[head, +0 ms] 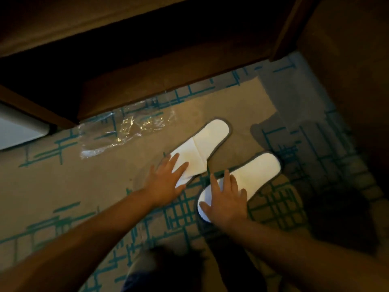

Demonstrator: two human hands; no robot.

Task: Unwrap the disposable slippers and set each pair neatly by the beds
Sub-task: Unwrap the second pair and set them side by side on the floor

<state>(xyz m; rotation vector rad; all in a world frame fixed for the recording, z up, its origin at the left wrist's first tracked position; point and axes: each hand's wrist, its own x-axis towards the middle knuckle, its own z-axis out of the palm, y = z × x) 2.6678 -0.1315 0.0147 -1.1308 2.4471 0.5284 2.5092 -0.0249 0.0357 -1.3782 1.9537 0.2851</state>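
Both hands are laid flat with fingers spread, nothing gripped: left hand on the left slipper, right hand on the right slipper. Clear wrapper is seen on the carpet beside the bed base.

Left hand flat, fingers spread; right hand flat, palm down; both forearms extended.
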